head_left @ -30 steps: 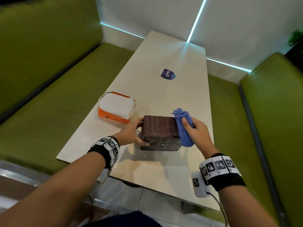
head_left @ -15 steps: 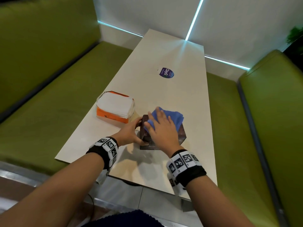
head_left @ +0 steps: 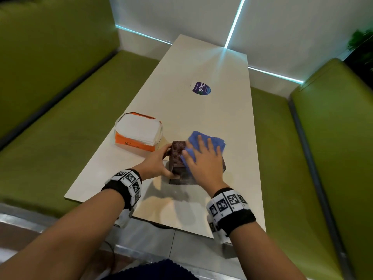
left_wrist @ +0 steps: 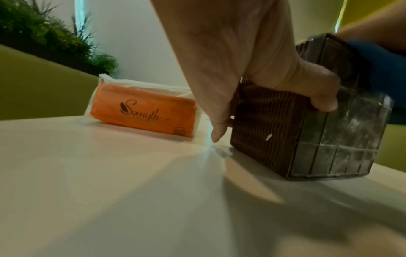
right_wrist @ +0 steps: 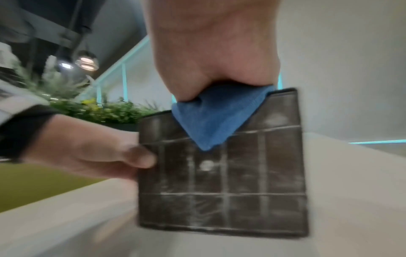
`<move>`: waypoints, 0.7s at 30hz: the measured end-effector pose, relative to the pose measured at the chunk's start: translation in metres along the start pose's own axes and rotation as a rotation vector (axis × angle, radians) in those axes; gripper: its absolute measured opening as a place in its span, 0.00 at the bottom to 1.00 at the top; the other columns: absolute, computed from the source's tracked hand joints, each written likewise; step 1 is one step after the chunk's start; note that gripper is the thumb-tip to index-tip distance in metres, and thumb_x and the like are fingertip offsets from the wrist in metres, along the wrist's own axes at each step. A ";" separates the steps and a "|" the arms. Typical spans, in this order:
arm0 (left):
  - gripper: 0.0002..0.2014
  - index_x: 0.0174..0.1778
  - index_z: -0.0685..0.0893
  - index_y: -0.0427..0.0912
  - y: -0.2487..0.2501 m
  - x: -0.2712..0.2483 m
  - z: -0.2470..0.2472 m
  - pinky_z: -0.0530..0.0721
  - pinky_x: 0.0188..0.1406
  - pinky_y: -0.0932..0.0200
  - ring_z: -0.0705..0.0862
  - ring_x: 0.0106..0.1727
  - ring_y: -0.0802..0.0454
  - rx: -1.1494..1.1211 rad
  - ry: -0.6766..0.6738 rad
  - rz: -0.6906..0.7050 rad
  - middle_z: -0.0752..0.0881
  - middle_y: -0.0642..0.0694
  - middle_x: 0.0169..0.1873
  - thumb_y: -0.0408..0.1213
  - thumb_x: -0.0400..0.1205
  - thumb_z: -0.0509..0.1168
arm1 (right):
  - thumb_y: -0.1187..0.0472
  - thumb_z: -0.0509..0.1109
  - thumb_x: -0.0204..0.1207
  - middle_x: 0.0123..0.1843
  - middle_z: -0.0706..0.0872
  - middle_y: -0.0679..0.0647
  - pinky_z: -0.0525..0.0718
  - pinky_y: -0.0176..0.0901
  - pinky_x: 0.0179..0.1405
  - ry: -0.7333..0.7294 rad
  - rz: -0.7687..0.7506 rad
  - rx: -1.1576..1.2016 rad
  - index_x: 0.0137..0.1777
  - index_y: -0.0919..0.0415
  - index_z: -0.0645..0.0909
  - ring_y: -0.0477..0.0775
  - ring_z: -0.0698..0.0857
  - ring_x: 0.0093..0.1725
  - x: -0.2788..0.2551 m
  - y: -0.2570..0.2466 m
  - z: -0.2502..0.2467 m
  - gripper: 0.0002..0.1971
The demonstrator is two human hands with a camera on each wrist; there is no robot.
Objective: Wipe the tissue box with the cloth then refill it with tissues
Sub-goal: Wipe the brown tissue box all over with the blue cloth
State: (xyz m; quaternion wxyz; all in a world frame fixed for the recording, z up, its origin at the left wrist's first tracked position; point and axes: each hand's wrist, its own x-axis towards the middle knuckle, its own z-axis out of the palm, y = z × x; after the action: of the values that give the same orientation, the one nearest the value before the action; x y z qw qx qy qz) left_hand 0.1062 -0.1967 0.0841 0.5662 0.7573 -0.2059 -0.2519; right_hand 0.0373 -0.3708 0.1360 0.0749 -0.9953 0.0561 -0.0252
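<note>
A dark brown woven tissue box (head_left: pixel 177 156) (left_wrist: pixel 307 128) (right_wrist: pixel 222 173) stands on the pale table (head_left: pixel 201 118). My left hand (head_left: pixel 159 164) (left_wrist: pixel 259 73) grips its left side, thumb on the near face, fingers round the far edge. My right hand (head_left: pixel 203 156) (right_wrist: pixel 215 52) lies flat on top of the box, fingers straight, pressing the blue cloth (head_left: pixel 207 140) (right_wrist: pixel 215 118) onto it. A cloth corner hangs over the near face. An orange pack of white tissues (head_left: pixel 139 132) (left_wrist: pixel 142 113) lies on the table to the left.
Green bench seats (head_left: pixel 60 138) run along both sides of the table, with a white wall behind. A round purple sticker (head_left: pixel 200 88) lies further up the table. The table's near edge (head_left: pixel 141 217) is close to my wrists.
My right hand moved from the box's right side onto its top, flattening the cloth there, then slid it slightly right. My left hand has kept its grip.
</note>
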 end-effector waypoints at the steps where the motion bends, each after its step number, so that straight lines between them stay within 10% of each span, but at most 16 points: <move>1: 0.52 0.79 0.66 0.44 0.000 0.000 0.000 0.74 0.66 0.74 0.76 0.72 0.62 -0.014 -0.008 -0.004 0.80 0.51 0.70 0.24 0.60 0.85 | 0.40 0.49 0.84 0.86 0.58 0.51 0.59 0.62 0.81 0.044 0.093 0.073 0.80 0.40 0.63 0.62 0.58 0.84 0.003 0.017 0.001 0.25; 6: 0.53 0.79 0.66 0.46 0.000 -0.001 -0.001 0.72 0.74 0.63 0.74 0.75 0.60 -0.040 -0.017 -0.009 0.80 0.51 0.71 0.25 0.59 0.85 | 0.46 0.50 0.86 0.76 0.75 0.57 0.78 0.49 0.60 0.128 0.420 0.443 0.78 0.52 0.65 0.60 0.80 0.67 0.003 0.027 -0.001 0.23; 10: 0.51 0.74 0.67 0.51 0.000 0.000 0.003 0.76 0.70 0.66 0.77 0.69 0.70 -0.018 -0.002 0.007 0.81 0.54 0.67 0.21 0.58 0.84 | 0.42 0.40 0.84 0.85 0.61 0.52 0.56 0.60 0.83 0.072 0.138 -0.044 0.83 0.55 0.60 0.64 0.58 0.84 -0.004 -0.019 0.009 0.31; 15: 0.51 0.76 0.67 0.48 -0.001 -0.003 0.006 0.78 0.56 0.74 0.81 0.58 0.77 -0.018 0.018 0.040 0.82 0.55 0.64 0.25 0.58 0.83 | 0.41 0.43 0.82 0.83 0.67 0.48 0.53 0.54 0.84 0.063 -0.181 0.036 0.80 0.50 0.68 0.59 0.60 0.84 -0.011 -0.037 0.001 0.30; 18: 0.54 0.79 0.67 0.46 0.001 -0.004 0.006 0.75 0.67 0.69 0.78 0.69 0.69 -0.047 0.002 0.005 0.81 0.52 0.69 0.30 0.56 0.85 | 0.40 0.45 0.85 0.86 0.56 0.44 0.51 0.61 0.83 0.028 0.031 -0.009 0.82 0.42 0.59 0.61 0.53 0.86 -0.001 0.006 0.003 0.26; 21: 0.55 0.80 0.66 0.46 0.003 -0.004 0.006 0.71 0.77 0.58 0.75 0.75 0.60 -0.059 -0.018 -0.006 0.80 0.52 0.71 0.28 0.57 0.86 | 0.42 0.50 0.85 0.81 0.69 0.51 0.74 0.55 0.73 0.053 0.290 0.254 0.79 0.46 0.65 0.62 0.71 0.77 0.003 0.030 -0.005 0.24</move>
State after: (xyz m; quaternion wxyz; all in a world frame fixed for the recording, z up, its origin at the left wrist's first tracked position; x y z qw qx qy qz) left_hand 0.0995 -0.1995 0.0858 0.5857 0.7385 -0.2011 -0.2667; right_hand 0.0366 -0.4014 0.1369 0.2013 -0.9583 0.1973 -0.0473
